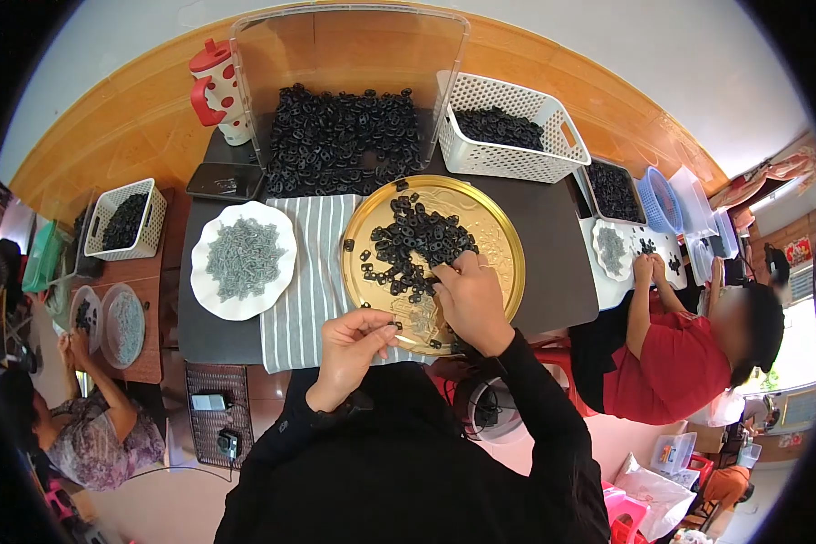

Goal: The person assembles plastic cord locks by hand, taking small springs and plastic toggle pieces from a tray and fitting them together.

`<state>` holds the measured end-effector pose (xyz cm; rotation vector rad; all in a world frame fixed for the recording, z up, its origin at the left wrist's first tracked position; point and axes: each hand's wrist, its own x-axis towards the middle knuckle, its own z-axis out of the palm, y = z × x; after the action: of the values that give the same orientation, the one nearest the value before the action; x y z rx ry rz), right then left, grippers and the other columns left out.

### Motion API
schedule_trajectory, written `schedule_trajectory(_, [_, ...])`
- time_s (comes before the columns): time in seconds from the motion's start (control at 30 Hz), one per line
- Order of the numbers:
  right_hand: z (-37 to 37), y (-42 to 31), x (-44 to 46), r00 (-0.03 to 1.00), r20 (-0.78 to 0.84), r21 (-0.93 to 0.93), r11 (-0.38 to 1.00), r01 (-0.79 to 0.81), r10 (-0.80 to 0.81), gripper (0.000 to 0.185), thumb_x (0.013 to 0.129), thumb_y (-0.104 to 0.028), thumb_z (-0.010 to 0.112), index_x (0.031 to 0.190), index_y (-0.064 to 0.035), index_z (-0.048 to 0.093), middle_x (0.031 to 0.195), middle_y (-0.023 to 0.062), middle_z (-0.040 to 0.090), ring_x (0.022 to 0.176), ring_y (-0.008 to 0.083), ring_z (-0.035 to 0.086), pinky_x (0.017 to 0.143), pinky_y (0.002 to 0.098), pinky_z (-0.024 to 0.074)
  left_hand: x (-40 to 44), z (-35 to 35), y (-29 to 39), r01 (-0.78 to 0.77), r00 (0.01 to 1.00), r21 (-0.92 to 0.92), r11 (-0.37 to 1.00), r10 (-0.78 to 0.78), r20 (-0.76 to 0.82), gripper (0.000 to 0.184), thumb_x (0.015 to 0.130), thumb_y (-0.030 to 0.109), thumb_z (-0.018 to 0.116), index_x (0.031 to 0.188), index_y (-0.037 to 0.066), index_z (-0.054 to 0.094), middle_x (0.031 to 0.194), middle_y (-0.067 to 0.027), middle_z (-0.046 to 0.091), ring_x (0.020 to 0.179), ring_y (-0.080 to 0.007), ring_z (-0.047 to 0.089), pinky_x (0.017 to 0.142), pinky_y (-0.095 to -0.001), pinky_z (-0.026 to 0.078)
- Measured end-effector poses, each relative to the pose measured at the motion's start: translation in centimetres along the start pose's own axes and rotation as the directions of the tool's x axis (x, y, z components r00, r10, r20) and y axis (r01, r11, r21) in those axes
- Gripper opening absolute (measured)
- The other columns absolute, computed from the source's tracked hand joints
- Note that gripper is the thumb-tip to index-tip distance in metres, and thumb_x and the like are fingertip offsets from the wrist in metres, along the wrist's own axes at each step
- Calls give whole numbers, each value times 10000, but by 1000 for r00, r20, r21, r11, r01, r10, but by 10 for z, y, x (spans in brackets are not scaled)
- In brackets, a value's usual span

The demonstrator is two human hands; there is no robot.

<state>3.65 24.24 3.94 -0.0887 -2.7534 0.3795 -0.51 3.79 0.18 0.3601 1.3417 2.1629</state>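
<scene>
My left hand (352, 354) is closed in a pinch at the front rim of the round gold tray (508, 213). A small black plastic piece (395, 325) shows at its fingertips, with a thin pale sliver beside it. My right hand (470, 304) reaches over the tray, fingers bent together at the edge of a pile of black plastic pieces with holes (417, 236). What its fingertips hold, if anything, is hidden. Several clear small parts (421, 317) lie on the tray between my hands.
A white scalloped plate (201, 295) of small grey-clear parts stands left on a striped cloth (304, 317). Behind are a clear bin (335, 54) and white basket (508, 163) of black pieces, and a dotted tumbler (227, 100). Co-workers sit at both sides.
</scene>
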Motion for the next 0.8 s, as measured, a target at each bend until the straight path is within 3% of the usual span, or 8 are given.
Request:
schedule_trajectory(0.1, [-4,-3,3,996,63,-128,990,-53,62,173,711,-120,680,876,-72,680,896,144,520,854,323,510,710,408,438,-2,0,4,43,999,13,999,-43,-5,214,839,-68,608,1051,-40,625,828,-100,672,695,-127,640,543,-216,481])
schedule_trajectory(0.37, [-3,-2,1,997,70,-54,998,-11,15,199,686,-115,690,883,-85,684,920,157,523,880,332,506,744,418,429,-5,2,6,-24,999,37,999,23,23,253,832,-66,619,1078,-13,642,806,-54,652,667,-69,578,533,-201,462])
schedule_trajectory(0.6, [1,-5,2,991,130,-88,996,32,-21,196,676,-109,692,872,-107,692,932,115,528,923,313,492,749,409,425,-11,2,11,1,999,60,998,-3,47,213,832,-61,622,1036,-14,659,786,-53,654,669,-73,592,521,-194,453])
schedule_trajectory(0.8, [-1,5,-8,996,78,-33,998,46,-43,139,678,-99,642,810,-99,686,907,112,518,908,311,483,723,410,417,-14,0,10,-6,998,36,999,4,59,273,842,-59,612,1110,-8,630,826,-58,655,705,-91,613,540,-198,468])
